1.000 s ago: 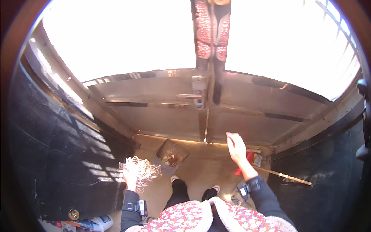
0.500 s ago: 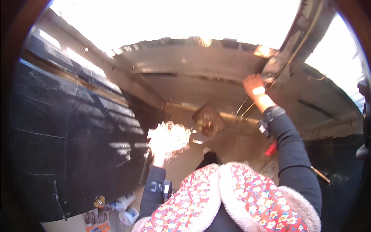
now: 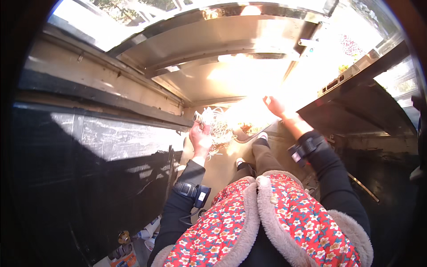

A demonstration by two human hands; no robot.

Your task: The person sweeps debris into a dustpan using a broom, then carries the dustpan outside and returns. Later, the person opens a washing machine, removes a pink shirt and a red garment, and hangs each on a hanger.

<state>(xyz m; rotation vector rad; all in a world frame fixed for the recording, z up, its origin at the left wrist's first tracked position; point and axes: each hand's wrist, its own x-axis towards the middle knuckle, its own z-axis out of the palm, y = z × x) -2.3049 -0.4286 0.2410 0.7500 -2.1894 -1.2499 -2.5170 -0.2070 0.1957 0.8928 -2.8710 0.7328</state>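
My left hand (image 3: 201, 139) grips a tangled bundle of pale strands (image 3: 221, 129) by its banded end, and the strands hang loose toward the floor. My right hand (image 3: 276, 107) is out ahead in strong sunlight, its fingers curled together and nothing visible in them. Glare washes out part of that hand. Close by on its right stands a metal door leaf (image 3: 351, 104), swung outward, with a lock plate (image 3: 340, 83) along its edge. It seems apart from the hand. Ahead, on the floor, lies a dark-edged flat piece (image 3: 242, 139) with brownish debris on it.
A dark panel (image 3: 120, 187) runs along my left. Bottles (image 3: 149, 229) and small items lie at its near end. The doorway at front right is glaring bright. A thin stick (image 3: 364, 188) lies at my right. My shoes (image 3: 240, 161) are on the brown floor.
The door leaf on the right has swung outward and sunlight pours in. My right hand has come off its handle area and moved left and lower. My left hand has moved forward with the strands.
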